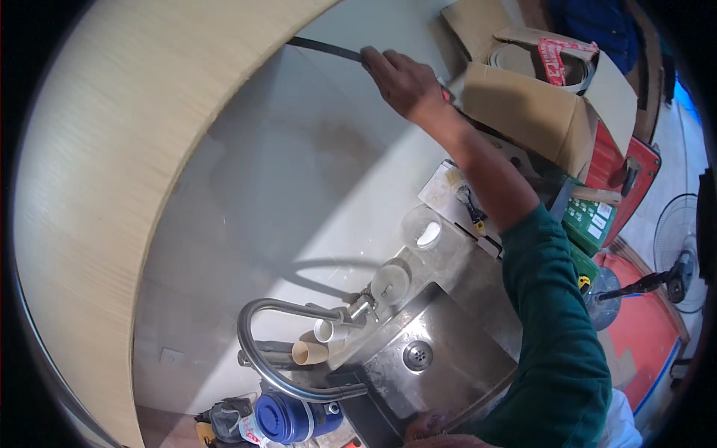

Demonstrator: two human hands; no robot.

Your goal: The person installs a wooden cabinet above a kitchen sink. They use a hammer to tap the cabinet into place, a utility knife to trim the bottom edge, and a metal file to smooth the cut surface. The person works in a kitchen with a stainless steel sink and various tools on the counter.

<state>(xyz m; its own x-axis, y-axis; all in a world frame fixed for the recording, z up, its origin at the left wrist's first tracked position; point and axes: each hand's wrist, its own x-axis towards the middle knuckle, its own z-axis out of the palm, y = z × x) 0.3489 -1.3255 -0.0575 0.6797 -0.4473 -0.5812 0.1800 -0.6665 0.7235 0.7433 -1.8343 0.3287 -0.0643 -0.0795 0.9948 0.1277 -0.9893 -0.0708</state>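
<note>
Grey wall panel (299, 164) fills the middle of the view, with a pale wood-grain cabinet face (89, 187) curving along its left side. Right hand (403, 78) is raised against the panel near the top, fingers curled and pressing down on a dark strip (325, 48) that runs leftward from the fingertips to the edge of the wood face. Whether the fingers pinch the strip or only hold it flat, cannot tell. Strip lies flat on the panel over its visible length; the part under the hand and beyond it to the right is hidden, so how much of it is seated and how much remains loose cannot be judged. Arm in a green sleeve (560, 328) reaches up from the lower right. Left hand (437, 431) shows only as a sliver at the bottom edge, by the front rim of a stainless sink (448, 328); its grip is not visible. Outward from there: a curved steel tap (258, 351) arcs beside the sink, with a short white pipe piece (323, 330) and a tan tube end (308, 352) beside its base. A round white cap (390, 284) and a clear lidded container (426, 228) sit on the counter behind the basin. A blue jug (287, 418) stands below the tap. Right of the arm, an open cardboard box (538, 104) holds a coiled roll, above a red and green case (612, 201). A standing fan (676, 261) is at the far right.
</note>
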